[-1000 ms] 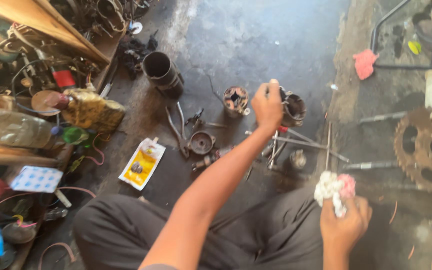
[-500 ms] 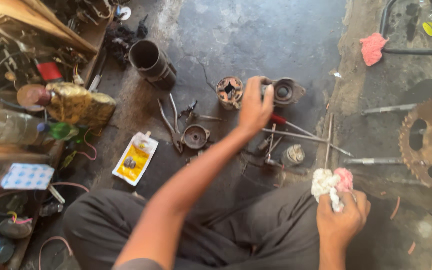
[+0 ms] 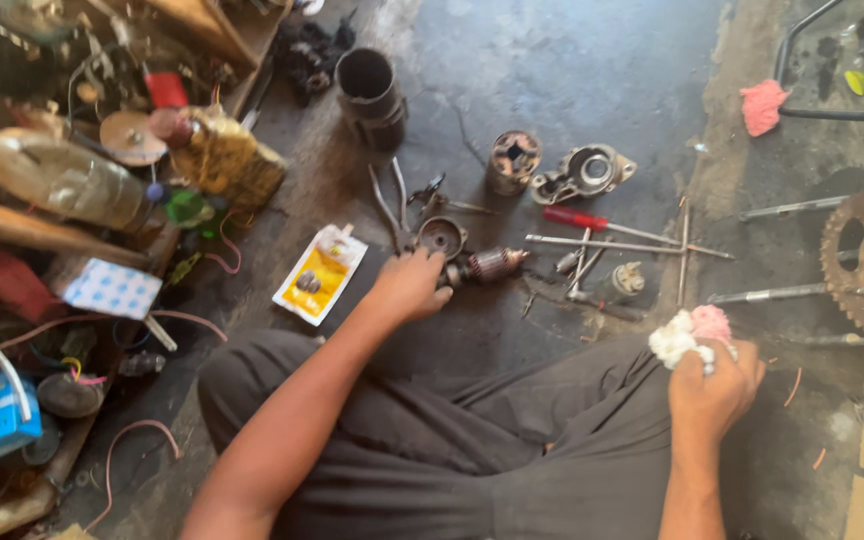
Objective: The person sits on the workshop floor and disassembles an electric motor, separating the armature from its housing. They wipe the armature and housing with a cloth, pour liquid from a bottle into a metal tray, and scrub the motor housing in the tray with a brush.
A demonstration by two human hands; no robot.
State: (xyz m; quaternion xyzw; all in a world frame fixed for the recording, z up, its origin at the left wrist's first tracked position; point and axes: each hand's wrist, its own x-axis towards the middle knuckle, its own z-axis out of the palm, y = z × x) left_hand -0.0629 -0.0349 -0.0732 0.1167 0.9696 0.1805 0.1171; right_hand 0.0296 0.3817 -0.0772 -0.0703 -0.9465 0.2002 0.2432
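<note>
the left hand [image 3: 410,285] sits just left of the frame's centre, fingers curled down over the near end of a small motor armature [image 3: 487,265] that lies on the dark concrete floor [image 3: 572,60]. the hand seems to be closing on the shaft end, but the fingertips are hidden under the knuckles, so i cannot tell whether it has a full grip or is only touching. the copper-coloured winding end points right, toward centre frame, and is bare.

the right hand [image 3: 712,385], lower right, is clenched tight round a bunched white and pink rag [image 3: 690,335].

to do this well, take the armature by the steel shaft rather than the windings, and lift it straight up: a round end cap [image 3: 442,237] lies touching or just beside it at upper left, pliers [image 3: 389,205] lie above that, and long bolts [image 3: 612,244] with a red-handled screwdriver [image 3: 577,218] lie close on the right, easy to scatter. bringing the part to the rag, over the lap, looks steadier than reaching the rag across the loose pieces. the cylindrical housing [image 3: 370,95] stands well apart, upper centre.
</note>
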